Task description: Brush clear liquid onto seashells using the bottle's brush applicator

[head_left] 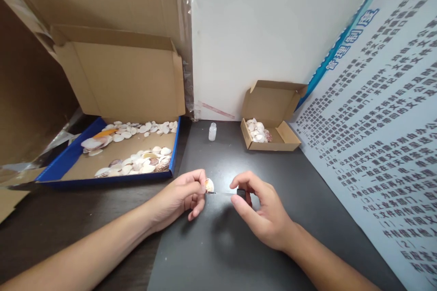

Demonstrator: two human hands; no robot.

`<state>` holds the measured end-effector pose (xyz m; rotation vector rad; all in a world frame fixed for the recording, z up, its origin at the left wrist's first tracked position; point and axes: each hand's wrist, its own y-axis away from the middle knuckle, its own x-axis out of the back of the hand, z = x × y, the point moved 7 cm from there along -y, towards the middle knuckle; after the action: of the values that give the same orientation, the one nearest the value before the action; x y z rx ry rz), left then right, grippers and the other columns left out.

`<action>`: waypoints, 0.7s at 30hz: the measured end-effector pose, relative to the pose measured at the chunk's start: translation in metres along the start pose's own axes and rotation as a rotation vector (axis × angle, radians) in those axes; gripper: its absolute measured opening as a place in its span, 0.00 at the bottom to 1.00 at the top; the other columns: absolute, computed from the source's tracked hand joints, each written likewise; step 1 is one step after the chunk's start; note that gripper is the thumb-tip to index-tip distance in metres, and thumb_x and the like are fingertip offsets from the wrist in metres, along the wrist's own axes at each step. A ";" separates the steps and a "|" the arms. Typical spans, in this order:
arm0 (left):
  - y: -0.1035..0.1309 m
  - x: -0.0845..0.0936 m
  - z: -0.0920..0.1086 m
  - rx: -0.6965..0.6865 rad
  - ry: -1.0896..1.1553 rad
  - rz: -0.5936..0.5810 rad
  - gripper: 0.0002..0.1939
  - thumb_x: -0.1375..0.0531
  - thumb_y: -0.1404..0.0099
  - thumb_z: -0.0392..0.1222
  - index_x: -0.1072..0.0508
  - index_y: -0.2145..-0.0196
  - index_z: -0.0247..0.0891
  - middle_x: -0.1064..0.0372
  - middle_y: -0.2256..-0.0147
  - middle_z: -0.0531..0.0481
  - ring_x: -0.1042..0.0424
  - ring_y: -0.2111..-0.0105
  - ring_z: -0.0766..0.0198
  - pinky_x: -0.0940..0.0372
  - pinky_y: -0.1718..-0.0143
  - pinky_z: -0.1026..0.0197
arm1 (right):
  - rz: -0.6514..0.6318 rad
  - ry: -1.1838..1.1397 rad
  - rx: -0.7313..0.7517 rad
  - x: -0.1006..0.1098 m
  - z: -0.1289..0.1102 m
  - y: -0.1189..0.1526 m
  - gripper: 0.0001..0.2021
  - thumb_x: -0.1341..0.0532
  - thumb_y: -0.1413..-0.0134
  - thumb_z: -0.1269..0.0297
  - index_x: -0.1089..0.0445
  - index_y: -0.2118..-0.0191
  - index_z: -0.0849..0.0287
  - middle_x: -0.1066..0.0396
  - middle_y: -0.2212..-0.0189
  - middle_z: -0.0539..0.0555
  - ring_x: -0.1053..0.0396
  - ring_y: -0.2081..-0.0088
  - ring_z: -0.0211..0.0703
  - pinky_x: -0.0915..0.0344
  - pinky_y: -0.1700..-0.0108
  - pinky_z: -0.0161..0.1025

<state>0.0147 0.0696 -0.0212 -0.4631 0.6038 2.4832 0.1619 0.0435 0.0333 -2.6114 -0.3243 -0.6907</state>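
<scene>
Pinched between the thumb and fingers of my left hand is a small seashell, white with orange-brown marks. My right hand grips the black cap of a brush applicator. Its thin clear stem points left, and the dark tip meets or nearly meets the lower edge of the shell; I cannot tell which. Beyond both hands, a small uncapped glass bottle with whitish contents stands upright on the dark mat.
On the left, an open blue-edged cardboard box holds many shells in two groups. A smaller open cardboard box with shells stands at the back right. Behind rises a white panel, and a printed board leans along the right.
</scene>
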 end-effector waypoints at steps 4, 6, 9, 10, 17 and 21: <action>0.000 0.000 0.001 -0.002 0.010 0.002 0.07 0.40 0.43 0.36 0.38 0.72 0.38 0.38 0.77 0.58 0.40 0.86 0.74 0.45 0.86 0.72 | 0.017 0.034 -0.008 0.001 0.001 0.000 0.05 0.41 0.45 0.68 0.35 0.61 0.56 0.42 0.76 0.44 0.43 0.78 0.34 0.42 0.75 0.33; -0.001 0.000 0.000 -0.004 0.016 0.003 0.07 0.40 0.43 0.36 0.38 0.73 0.38 0.38 0.77 0.58 0.40 0.86 0.75 0.45 0.86 0.72 | 0.028 0.029 -0.010 0.002 0.002 0.000 0.04 0.41 0.44 0.68 0.35 0.62 0.56 0.42 0.76 0.45 0.43 0.78 0.35 0.42 0.75 0.33; -0.002 0.001 -0.001 -0.007 0.025 0.004 0.07 0.40 0.43 0.36 0.38 0.73 0.39 0.42 0.80 0.59 0.40 0.86 0.74 0.45 0.86 0.72 | 0.016 -0.004 -0.006 0.001 0.003 -0.001 0.04 0.42 0.43 0.66 0.36 0.61 0.55 0.40 0.75 0.45 0.42 0.78 0.35 0.41 0.75 0.33; -0.002 0.001 -0.001 -0.008 0.029 0.003 0.07 0.40 0.43 0.36 0.38 0.73 0.39 0.41 0.80 0.59 0.40 0.86 0.74 0.45 0.86 0.72 | 0.015 0.004 -0.004 0.000 0.003 -0.001 0.04 0.41 0.43 0.67 0.36 0.61 0.56 0.40 0.75 0.45 0.42 0.78 0.35 0.41 0.74 0.33; 0.000 0.000 0.001 -0.004 0.022 0.010 0.08 0.40 0.43 0.36 0.39 0.73 0.39 0.41 0.81 0.59 0.40 0.86 0.74 0.46 0.86 0.72 | -0.012 -0.002 -0.032 -0.001 0.005 0.000 0.03 0.43 0.41 0.66 0.36 0.60 0.56 0.38 0.75 0.46 0.41 0.77 0.36 0.41 0.74 0.34; 0.000 0.000 0.000 0.000 0.016 -0.001 0.08 0.40 0.43 0.36 0.39 0.73 0.39 0.40 0.80 0.58 0.40 0.86 0.74 0.45 0.86 0.72 | 0.004 0.028 -0.017 -0.001 0.003 0.000 0.04 0.41 0.43 0.67 0.36 0.61 0.56 0.39 0.75 0.46 0.41 0.77 0.35 0.41 0.74 0.33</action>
<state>0.0153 0.0697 -0.0211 -0.4832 0.6095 2.4805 0.1622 0.0447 0.0301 -2.6158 -0.3061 -0.7306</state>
